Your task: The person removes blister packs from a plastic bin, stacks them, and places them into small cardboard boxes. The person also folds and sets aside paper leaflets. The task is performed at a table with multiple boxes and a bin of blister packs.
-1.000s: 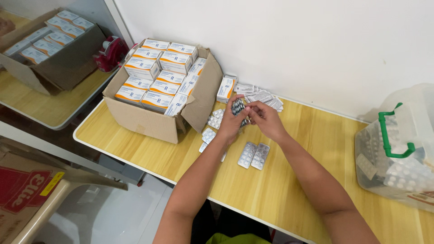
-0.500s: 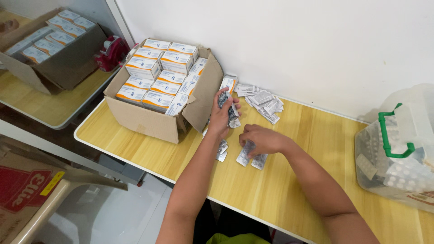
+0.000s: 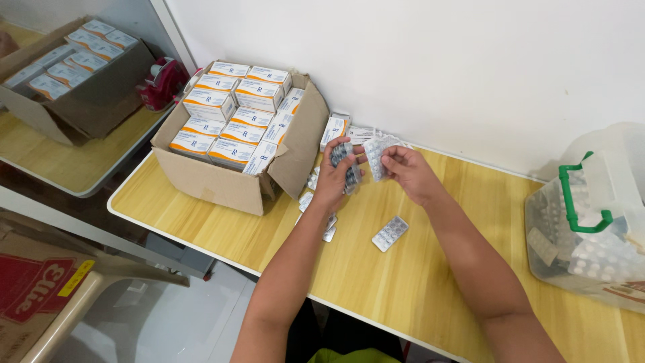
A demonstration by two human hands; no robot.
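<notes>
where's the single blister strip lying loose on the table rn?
Head view: the loose blister strip lies flat on the wooden table, just below the right hand and right of the cardboard box, apart from both hands.

Open brown carton left on table, packed with white-orange boxes; silver blister pack lying mid-table.

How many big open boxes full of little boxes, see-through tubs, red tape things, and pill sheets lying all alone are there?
Open cartons of small boxes: 2
Clear plastic tub with green handle: 1
Red tape dispenser: 1
Blister strip lying apart from the others: 1
Total: 5
</notes>
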